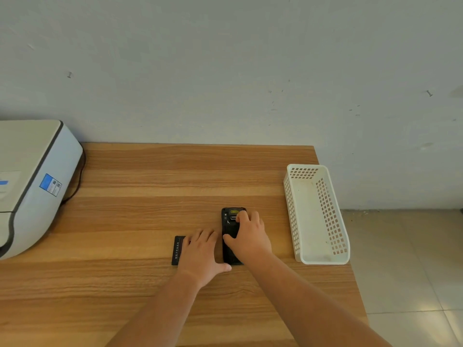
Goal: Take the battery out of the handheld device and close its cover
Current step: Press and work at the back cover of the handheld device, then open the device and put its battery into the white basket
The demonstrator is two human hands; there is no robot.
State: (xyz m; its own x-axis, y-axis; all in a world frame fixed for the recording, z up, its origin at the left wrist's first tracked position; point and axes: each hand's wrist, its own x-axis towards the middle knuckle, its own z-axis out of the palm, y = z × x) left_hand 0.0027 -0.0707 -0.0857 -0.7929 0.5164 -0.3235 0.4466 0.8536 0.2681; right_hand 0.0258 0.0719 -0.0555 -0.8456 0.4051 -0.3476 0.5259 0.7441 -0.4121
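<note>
From my head camera, I looked down at a wooden table [150, 171] with brown stripes in the grain. Its far edge sat against a pale wall [225, 58]. Its right edge ran close past a white plastic basket [333, 221] full of little square holes. Past that edge was a tiled floor [413, 259]. A big white and grey machine [32, 184] took up the left side, with a dark cord [79, 181] by it. The middle of the table between the machine and my hands was wide and bare.

The black handheld device [228, 222] lay flat on the table, just left of the basket but not touching it. Its back faced up and the top part showed small bits and a yellow sticker. My right hand [250, 236] lay over it, fingers bent at the top end and thumb on the left side. I could not tell if I was gripping it or only pressing.

A flat black piece [177, 250] with white writing lay just left of the device. My left hand [200, 254] rested flat on it with 4 fingers spread and straight. My thumb pointed toward the device's near end.
</note>
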